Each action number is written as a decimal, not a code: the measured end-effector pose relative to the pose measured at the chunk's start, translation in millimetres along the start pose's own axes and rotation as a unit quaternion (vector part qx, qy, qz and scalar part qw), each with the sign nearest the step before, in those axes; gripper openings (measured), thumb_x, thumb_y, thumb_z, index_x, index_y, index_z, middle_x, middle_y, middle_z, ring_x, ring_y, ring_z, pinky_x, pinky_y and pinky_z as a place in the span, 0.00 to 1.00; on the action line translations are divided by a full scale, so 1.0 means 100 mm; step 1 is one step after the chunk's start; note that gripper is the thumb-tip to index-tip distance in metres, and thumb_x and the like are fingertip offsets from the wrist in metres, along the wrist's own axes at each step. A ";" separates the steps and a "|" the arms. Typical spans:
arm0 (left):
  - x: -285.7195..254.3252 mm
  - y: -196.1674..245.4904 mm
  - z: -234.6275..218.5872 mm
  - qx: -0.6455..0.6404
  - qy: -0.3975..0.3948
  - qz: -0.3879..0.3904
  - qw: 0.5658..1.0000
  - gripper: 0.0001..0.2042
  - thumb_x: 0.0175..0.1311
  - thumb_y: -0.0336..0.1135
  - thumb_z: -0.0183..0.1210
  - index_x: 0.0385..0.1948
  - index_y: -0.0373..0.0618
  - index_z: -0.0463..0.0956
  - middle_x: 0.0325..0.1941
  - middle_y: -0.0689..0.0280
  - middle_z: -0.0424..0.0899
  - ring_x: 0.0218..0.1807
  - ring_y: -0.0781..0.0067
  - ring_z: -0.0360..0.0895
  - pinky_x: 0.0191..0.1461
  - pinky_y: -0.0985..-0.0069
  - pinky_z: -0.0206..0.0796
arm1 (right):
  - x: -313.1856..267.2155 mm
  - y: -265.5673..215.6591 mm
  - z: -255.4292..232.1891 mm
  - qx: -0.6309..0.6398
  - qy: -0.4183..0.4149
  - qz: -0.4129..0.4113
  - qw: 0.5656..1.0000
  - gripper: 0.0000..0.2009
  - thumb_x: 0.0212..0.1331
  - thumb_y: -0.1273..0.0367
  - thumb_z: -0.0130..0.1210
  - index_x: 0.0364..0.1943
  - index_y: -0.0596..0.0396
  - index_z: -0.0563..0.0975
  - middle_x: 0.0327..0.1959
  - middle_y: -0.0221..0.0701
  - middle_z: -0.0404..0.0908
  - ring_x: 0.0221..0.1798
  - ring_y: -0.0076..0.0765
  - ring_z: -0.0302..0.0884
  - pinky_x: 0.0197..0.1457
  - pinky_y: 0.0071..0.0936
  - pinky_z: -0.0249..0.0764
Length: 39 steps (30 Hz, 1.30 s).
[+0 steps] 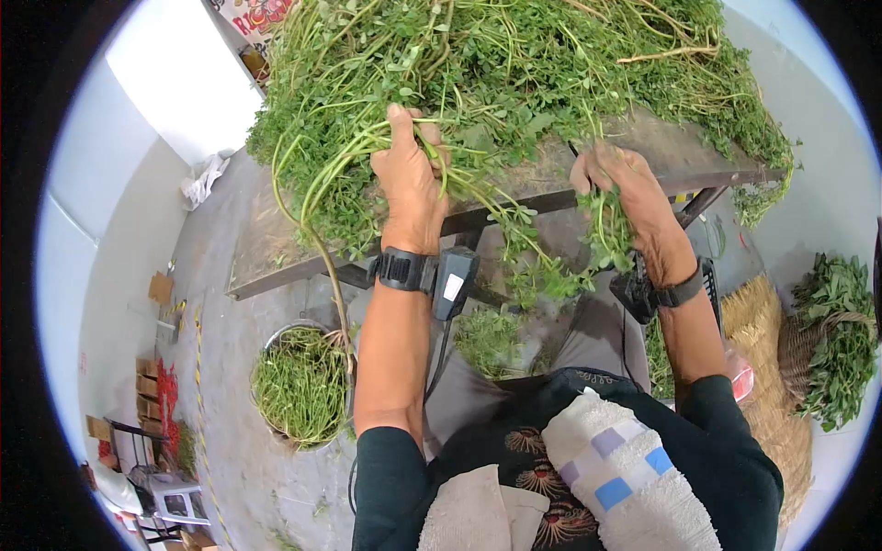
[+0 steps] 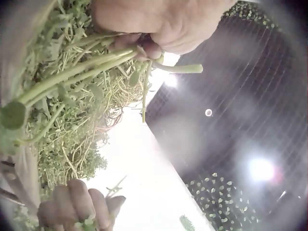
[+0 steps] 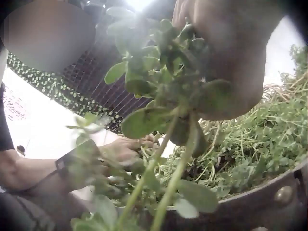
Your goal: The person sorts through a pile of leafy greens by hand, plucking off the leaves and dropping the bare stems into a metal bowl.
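My left hand (image 1: 411,179) grips several thick green stems (image 1: 344,165) that look like purslane, at the table's front edge. Their long ends arch down to the left, and leafy tips (image 1: 528,243) trail to the right. In the left wrist view cut stem ends (image 2: 185,69) poke out past the fingers. My right hand (image 1: 625,179) holds a bunch of leafy sprigs (image 1: 606,230), which hangs below its curled fingers. Rounded fleshy leaves (image 3: 144,122) show up close in the right wrist view. Behind both hands rises a large heap of the same greens (image 1: 514,64).
The heap lies on a worn table (image 1: 266,253). A round tub (image 1: 276,340) of stems stands on the floor at left. Loose greens (image 1: 487,340) lie below the hands. At right are a straw mat (image 1: 758,340) and a basket (image 1: 799,354) with dark leaves.
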<state>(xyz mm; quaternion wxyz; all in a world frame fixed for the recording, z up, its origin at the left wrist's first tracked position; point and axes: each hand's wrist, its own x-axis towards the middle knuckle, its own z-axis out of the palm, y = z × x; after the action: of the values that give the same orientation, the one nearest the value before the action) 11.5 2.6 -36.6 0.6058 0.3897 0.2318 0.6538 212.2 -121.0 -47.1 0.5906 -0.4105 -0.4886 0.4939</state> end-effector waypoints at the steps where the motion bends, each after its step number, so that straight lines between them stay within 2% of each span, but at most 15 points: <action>1: -0.02 -0.01 0.01 0.003 -0.012 -0.001 1.000 0.14 0.65 0.47 0.51 0.31 0.45 0.69 0.16 0.72 0.69 0.13 0.82 0.59 0.17 0.80 0.52 | 0.02 0.04 0.02 0.002 0.003 0.002 1.000 0.17 0.62 0.56 0.50 0.30 0.56 0.77 0.21 0.24 0.75 0.21 0.14 0.69 0.23 0.15 0.65; 4: -0.05 -0.01 0.04 0.000 -0.011 -0.018 1.000 0.14 0.65 0.48 0.52 0.32 0.45 0.69 0.16 0.71 0.69 0.13 0.82 0.59 0.17 0.81 0.52 | 0.16 0.21 0.18 -0.104 0.078 -0.069 0.989 0.17 0.60 0.57 0.52 0.33 0.59 0.79 0.22 0.25 0.76 0.24 0.15 0.68 0.27 0.17 0.66; 6: -0.07 -0.02 0.04 -0.002 -0.019 -0.020 1.000 0.14 0.65 0.47 0.52 0.32 0.45 0.69 0.17 0.71 0.69 0.13 0.82 0.59 0.17 0.81 0.53 | 0.25 0.29 0.30 -0.252 0.000 -0.171 0.952 0.15 0.58 0.60 0.55 0.36 0.61 0.80 0.24 0.24 0.77 0.28 0.16 0.68 0.32 0.20 0.67; 12: -0.09 -0.06 0.04 0.000 -0.033 -0.009 0.999 0.14 0.65 0.47 0.52 0.33 0.45 0.69 0.17 0.71 0.69 0.13 0.83 0.59 0.17 0.81 0.53 | 0.37 0.64 0.51 -0.219 -0.099 -0.068 0.968 0.12 0.57 0.64 0.57 0.37 0.60 0.80 0.25 0.22 0.77 0.29 0.16 0.67 0.34 0.21 0.68; 17: -0.11 -0.06 0.05 -0.003 -0.040 0.003 0.999 0.14 0.65 0.47 0.51 0.33 0.44 0.69 0.16 0.71 0.69 0.15 0.82 0.60 0.18 0.81 0.53 | 0.36 0.63 0.52 -0.194 -0.107 -0.073 0.973 0.11 0.59 0.66 0.54 0.31 0.60 0.80 0.25 0.24 0.78 0.28 0.18 0.68 0.35 0.22 0.69; 19: -0.14 -0.05 0.07 0.012 -0.059 0.011 0.998 0.15 0.65 0.48 0.51 0.32 0.44 0.69 0.16 0.72 0.68 0.16 0.83 0.60 0.18 0.83 0.51 | 0.41 0.44 0.46 -0.019 0.043 0.044 0.998 0.10 0.61 0.67 0.50 0.33 0.59 0.78 0.28 0.27 0.78 0.30 0.23 0.73 0.38 0.25 0.72; 20: -0.19 -0.07 0.11 0.012 -0.059 0.010 0.998 0.15 0.65 0.48 0.51 0.32 0.44 0.69 0.16 0.72 0.68 0.16 0.83 0.60 0.18 0.83 0.51 | 0.44 0.37 0.46 -0.018 0.045 0.045 0.998 0.10 0.61 0.67 0.50 0.33 0.59 0.78 0.28 0.27 0.78 0.30 0.23 0.73 0.38 0.25 0.72; 22: -0.33 -0.12 0.23 0.071 -0.096 -0.030 0.992 0.15 0.66 0.48 0.50 0.31 0.44 0.69 0.15 0.74 0.66 0.16 0.84 0.60 0.18 0.84 0.49 | 0.52 0.24 0.43 0.091 0.178 0.001 0.980 0.09 0.61 0.66 0.48 0.37 0.58 0.75 0.31 0.30 0.78 0.31 0.29 0.76 0.36 0.30 0.75; 24: -0.34 -0.06 0.18 0.050 -0.112 0.005 0.992 0.15 0.66 0.48 0.49 0.30 0.44 0.70 0.15 0.75 0.65 0.16 0.84 0.60 0.18 0.84 0.49 | 0.42 0.16 0.08 0.321 0.182 -0.077 0.926 0.09 0.61 0.66 0.49 0.37 0.56 0.74 0.33 0.31 0.78 0.30 0.31 0.77 0.32 0.31 0.75; 26: -0.32 0.15 0.10 0.044 -0.078 -0.011 0.996 0.15 0.66 0.46 0.49 0.29 0.43 0.72 0.14 0.72 0.67 0.13 0.84 0.60 0.15 0.83 0.49 | 0.34 0.18 -0.49 0.210 0.214 -0.198 0.933 0.10 0.62 0.63 0.48 0.36 0.55 0.74 0.31 0.31 0.78 0.29 0.31 0.77 0.29 0.28 0.75; 28: -0.26 0.19 0.01 0.069 -0.034 0.013 0.997 0.15 0.65 0.48 0.51 0.30 0.44 0.72 0.14 0.72 0.69 0.12 0.84 0.61 0.14 0.84 0.50 | 0.08 0.11 -0.98 0.076 0.251 -0.120 0.958 0.12 0.63 0.61 0.47 0.36 0.56 0.74 0.29 0.29 0.77 0.27 0.27 0.75 0.29 0.23 0.73; 31: -0.23 0.15 -0.07 0.077 -0.042 0.015 0.996 0.15 0.64 0.48 0.52 0.28 0.45 0.72 0.15 0.71 0.70 0.12 0.84 0.61 0.14 0.84 0.50 | -0.37 0.21 -1.38 -0.034 0.392 -0.079 0.916 0.15 0.63 0.58 0.48 0.34 0.57 0.74 0.25 0.24 0.73 0.24 0.21 0.69 0.25 0.20 0.65; 36: -0.23 0.07 -0.05 0.077 -0.054 -0.023 0.995 0.12 0.64 0.46 0.53 0.31 0.48 0.72 0.16 0.72 0.71 0.15 0.86 0.64 0.15 0.88 0.52 | -1.22 0.98 -2.66 -0.260 0.540 -0.027 0.800 0.18 0.61 0.56 0.49 0.34 0.59 0.76 0.25 0.29 0.75 0.28 0.25 0.71 0.30 0.28 0.64; 38: -0.22 0.04 -0.06 0.084 -0.065 -0.028 0.994 0.12 0.64 0.46 0.53 0.30 0.48 0.72 0.16 0.72 0.71 0.15 0.86 0.64 0.15 0.88 0.53 | -1.56 1.28 -3.00 -0.419 0.572 0.101 0.698 0.20 0.57 0.55 0.53 0.36 0.62 0.76 0.27 0.35 0.77 0.30 0.32 0.73 0.32 0.31 0.66; 39: -0.22 0.03 -0.06 0.097 -0.054 -0.028 0.993 0.12 0.64 0.47 0.53 0.31 0.49 0.72 0.16 0.72 0.71 0.15 0.85 0.64 0.15 0.88 0.53 | -1.72 1.51 -3.17 -0.417 0.576 0.111 0.694 0.20 0.57 0.55 0.53 0.36 0.62 0.76 0.27 0.35 0.77 0.30 0.32 0.73 0.32 0.31 0.66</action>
<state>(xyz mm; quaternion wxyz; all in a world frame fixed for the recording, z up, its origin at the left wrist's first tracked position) 3.6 -18.1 -42.5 0.5950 0.4748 0.2724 0.5885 489.7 -264.4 -281.8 0.4653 -0.8701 -0.1592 -0.0319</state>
